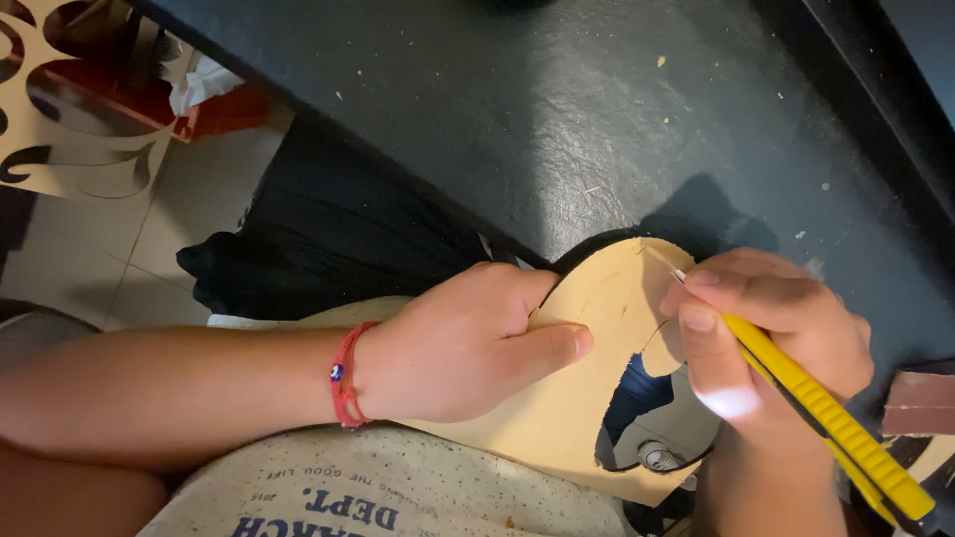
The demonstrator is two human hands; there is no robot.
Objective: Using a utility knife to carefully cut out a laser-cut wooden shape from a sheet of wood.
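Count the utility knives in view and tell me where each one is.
1. A yellow utility knife is held in the right hand, its blade tip on the tan board that the left hand steadies. Others may lie out of frame.

Craft workshop: dark worktable (597,109) flecked with wood chips, fretwork-cut panel (60,129) leaning on the tiled floor (189,209), thin plywood workpiece (597,348), yellow utility knife (826,418).
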